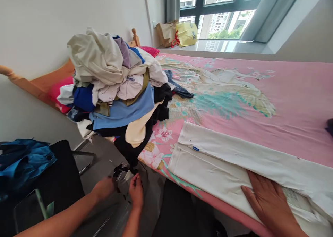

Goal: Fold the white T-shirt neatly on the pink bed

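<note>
My right hand (270, 204) lies flat, fingers stretched out, on white trousers (234, 164) spread along the near edge of the pink bed (286, 91). My left hand (104, 188) reaches down beside the bed, its fingers closed on a small dark-and-white piece of cloth (122, 176) near the floor. Another person's hand (136, 192) comes up from the bottom edge on a thinner arm and touches the same cloth from the right. A tall heap of mixed clothes (117, 87) stands at the bed's left end, spilling over the edge just above that cloth.
Blue cloth (23, 160) lies on a dark chair (62, 174) at the lower left. A wooden headboard (39, 81) runs along the white wall. A brown bag (166, 32) and a yellow bag (187, 34) stand on the window sill. A dark item (330, 126) shows at the right edge.
</note>
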`<act>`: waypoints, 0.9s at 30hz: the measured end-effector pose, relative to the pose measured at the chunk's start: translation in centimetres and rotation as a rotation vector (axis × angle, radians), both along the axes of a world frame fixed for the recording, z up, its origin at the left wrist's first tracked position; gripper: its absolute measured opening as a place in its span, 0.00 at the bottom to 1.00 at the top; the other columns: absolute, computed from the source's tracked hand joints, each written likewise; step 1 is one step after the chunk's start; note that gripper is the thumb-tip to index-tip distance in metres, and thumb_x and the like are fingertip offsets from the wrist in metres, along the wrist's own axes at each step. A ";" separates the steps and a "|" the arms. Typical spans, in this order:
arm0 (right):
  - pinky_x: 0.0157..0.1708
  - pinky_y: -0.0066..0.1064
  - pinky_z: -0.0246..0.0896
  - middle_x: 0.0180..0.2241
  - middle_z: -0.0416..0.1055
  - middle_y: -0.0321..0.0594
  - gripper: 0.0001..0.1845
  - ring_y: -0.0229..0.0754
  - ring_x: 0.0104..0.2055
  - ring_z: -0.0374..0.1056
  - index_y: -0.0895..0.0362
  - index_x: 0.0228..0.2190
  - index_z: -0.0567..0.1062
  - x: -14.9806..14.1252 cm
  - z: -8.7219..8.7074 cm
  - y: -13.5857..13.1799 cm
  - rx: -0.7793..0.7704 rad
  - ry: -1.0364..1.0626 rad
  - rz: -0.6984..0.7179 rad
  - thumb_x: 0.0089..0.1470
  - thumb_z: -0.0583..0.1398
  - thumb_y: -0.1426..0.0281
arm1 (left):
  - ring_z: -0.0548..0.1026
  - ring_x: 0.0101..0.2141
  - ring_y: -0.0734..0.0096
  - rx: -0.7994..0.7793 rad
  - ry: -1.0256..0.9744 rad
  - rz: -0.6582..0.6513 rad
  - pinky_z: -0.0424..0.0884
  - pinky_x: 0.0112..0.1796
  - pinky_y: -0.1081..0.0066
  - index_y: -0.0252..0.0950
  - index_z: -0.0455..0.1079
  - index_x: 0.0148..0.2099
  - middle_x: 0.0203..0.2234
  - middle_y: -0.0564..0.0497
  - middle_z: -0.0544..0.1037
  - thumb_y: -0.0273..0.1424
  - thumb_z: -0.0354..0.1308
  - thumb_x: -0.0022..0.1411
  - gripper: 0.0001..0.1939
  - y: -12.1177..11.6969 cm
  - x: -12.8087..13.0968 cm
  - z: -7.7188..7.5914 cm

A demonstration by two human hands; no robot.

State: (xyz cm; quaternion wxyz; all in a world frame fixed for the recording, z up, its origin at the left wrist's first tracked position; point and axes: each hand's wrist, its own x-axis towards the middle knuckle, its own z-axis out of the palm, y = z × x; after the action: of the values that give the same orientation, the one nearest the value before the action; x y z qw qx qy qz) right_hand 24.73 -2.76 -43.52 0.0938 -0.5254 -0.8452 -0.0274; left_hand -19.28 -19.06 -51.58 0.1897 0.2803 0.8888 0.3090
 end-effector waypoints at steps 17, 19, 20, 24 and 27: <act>0.62 0.48 0.31 0.61 0.53 0.46 0.34 0.52 0.62 0.45 0.60 0.61 0.55 -1.1 3.9 0.9 -0.162 0.020 -0.207 0.57 0.50 0.58 | 0.64 0.56 0.57 0.406 -0.143 -1.199 0.57 0.58 0.52 0.39 0.69 0.53 0.53 0.43 0.70 0.31 0.52 0.60 0.18 15.7 28.2 14.9; 0.63 0.48 0.30 0.62 0.52 0.46 0.34 0.52 0.63 0.44 0.60 0.61 0.55 -0.9 3.8 0.9 -0.163 0.047 -0.203 0.57 0.50 0.59 | 0.60 0.59 0.55 0.373 -0.162 -1.211 0.47 0.61 0.49 0.39 0.68 0.53 0.56 0.43 0.67 0.30 0.53 0.58 0.20 17.0 29.2 14.2; 0.63 0.47 0.29 0.62 0.52 0.45 0.33 0.51 0.63 0.43 0.60 0.61 0.55 -0.8 3.7 1.0 -0.163 0.062 -0.204 0.57 0.50 0.59 | 0.58 0.60 0.56 0.369 -0.222 -1.186 0.43 0.62 0.50 0.39 0.69 0.53 0.57 0.44 0.66 0.29 0.55 0.57 0.20 17.5 29.5 14.0; 0.63 0.48 0.26 0.63 0.48 0.46 0.34 0.52 0.64 0.40 0.62 0.61 0.54 -0.6 3.5 1.1 -0.141 0.111 -0.228 0.59 0.46 0.56 | 0.63 0.57 0.57 0.330 -0.853 -0.713 0.52 0.60 0.57 0.38 0.71 0.46 0.53 0.45 0.70 0.25 0.61 0.51 0.18 19.2 30.7 15.1; 0.63 0.48 0.25 0.64 0.47 0.45 0.36 0.51 0.65 0.38 0.63 0.61 0.53 -0.5 3.8 1.0 -0.131 0.147 -0.221 0.59 0.45 0.54 | 0.73 0.47 0.60 0.244 -1.294 -0.318 0.70 0.49 0.60 0.34 0.69 0.40 0.45 0.41 0.74 0.31 0.56 0.58 0.09 20.5 31.7 16.2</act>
State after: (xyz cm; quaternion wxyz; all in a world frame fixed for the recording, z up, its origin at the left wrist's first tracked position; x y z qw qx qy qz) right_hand 24.25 -1.74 -39.74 0.1175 -0.6206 -0.7732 0.0564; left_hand 12.38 1.40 -35.39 0.6937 0.1858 0.5030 0.4809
